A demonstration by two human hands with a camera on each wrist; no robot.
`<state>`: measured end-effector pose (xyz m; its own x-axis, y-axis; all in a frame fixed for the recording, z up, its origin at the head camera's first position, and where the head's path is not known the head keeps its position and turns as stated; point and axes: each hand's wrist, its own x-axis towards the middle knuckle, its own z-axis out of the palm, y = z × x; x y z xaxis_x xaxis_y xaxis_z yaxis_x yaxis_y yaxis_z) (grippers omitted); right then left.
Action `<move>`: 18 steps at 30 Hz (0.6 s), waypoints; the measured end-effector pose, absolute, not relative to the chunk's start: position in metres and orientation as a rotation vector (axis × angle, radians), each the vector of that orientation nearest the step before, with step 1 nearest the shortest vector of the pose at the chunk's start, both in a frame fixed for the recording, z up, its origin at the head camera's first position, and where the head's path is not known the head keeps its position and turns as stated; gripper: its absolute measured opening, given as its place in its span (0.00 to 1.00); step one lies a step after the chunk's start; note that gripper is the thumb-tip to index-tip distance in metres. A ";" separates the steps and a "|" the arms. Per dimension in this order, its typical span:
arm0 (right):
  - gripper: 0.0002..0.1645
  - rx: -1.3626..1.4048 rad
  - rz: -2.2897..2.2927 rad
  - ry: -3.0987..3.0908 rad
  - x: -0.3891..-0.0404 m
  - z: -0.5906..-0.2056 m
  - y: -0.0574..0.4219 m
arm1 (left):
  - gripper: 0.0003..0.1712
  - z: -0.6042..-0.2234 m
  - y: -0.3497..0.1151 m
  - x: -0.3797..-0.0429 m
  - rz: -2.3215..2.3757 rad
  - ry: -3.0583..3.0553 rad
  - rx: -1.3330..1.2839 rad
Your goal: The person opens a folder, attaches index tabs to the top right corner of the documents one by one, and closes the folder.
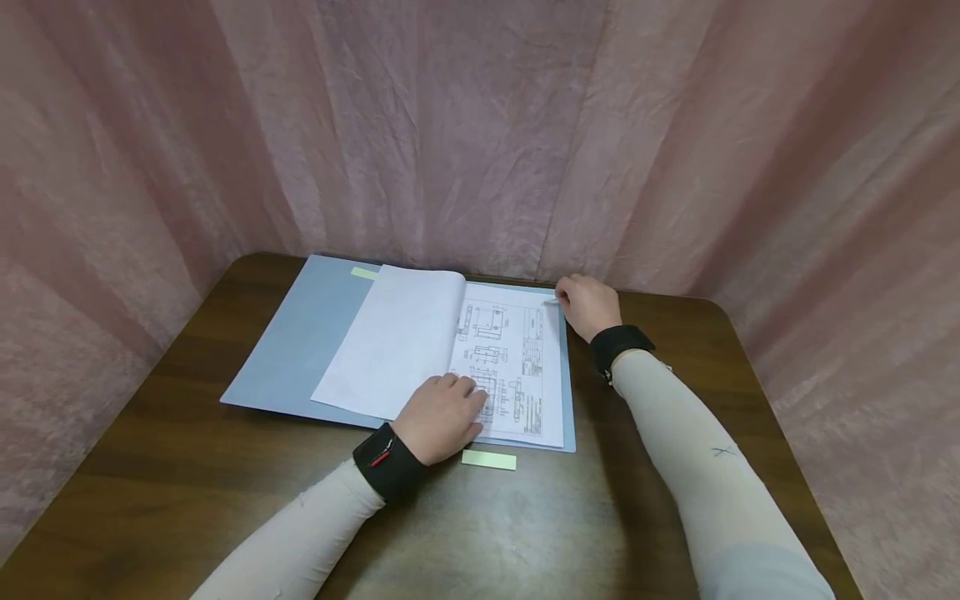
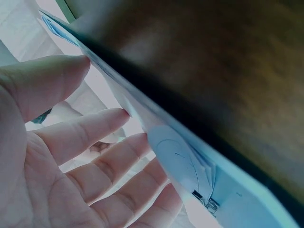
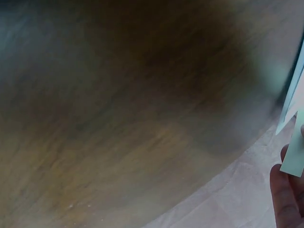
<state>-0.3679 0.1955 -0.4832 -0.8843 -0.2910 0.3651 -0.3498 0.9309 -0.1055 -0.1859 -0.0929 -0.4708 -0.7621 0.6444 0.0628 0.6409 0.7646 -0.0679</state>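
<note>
A light blue folder [image 1: 288,325] lies spread out on the table. Turned-over white sheets [image 1: 397,333] cover part of its left side, and a page of technical drawings [image 1: 551,375] shows on the right. My left hand [image 1: 441,417] rests at the lower edge of the papers, fingers extended over the drawing; the left wrist view shows these fingers [image 2: 109,173] spread against the sheets near a metal fastener [image 2: 206,202]. At the page's upper right corner, my right hand [image 1: 591,307] pinches a pale green sticky strip [image 3: 293,154], seen best in the right wrist view.
A second pale green strip [image 1: 489,460] lies on the brown wooden table [image 1: 570,533] just below the folder. Another strip [image 1: 364,272] is on the folder's left cover, near the top. A pink curtain [image 1: 480,133] hangs behind the table and along its sides.
</note>
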 end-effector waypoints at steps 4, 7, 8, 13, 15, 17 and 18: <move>0.02 0.523 0.222 -2.746 -0.372 -0.488 0.195 | 0.28 -0.471 -0.092 -0.186 0.071 -2.872 -1.050; 0.02 0.557 0.201 -2.749 -0.372 -0.490 0.195 | 0.29 -0.471 -0.092 -0.186 0.079 -2.873 -1.050; 0.02 0.565 0.195 -2.752 -0.372 -0.490 0.196 | 0.29 -0.471 -0.092 -0.186 0.082 -2.874 -1.049; 0.03 0.592 0.159 -2.769 -0.370 -0.491 0.197 | 0.28 -0.472 -0.092 -0.186 0.078 -2.868 -1.049; 0.03 0.598 0.155 -2.775 -0.370 -0.491 0.197 | 0.28 -0.473 -0.092 -0.186 0.074 -2.869 -1.048; 0.03 0.601 0.144 -2.783 -0.370 -0.491 0.198 | 0.28 -0.473 -0.092 -0.186 0.076 -2.873 -1.046; 0.03 0.602 0.137 -2.789 -0.370 -0.491 0.199 | 0.28 -0.474 -0.092 -0.186 0.075 -2.871 -1.046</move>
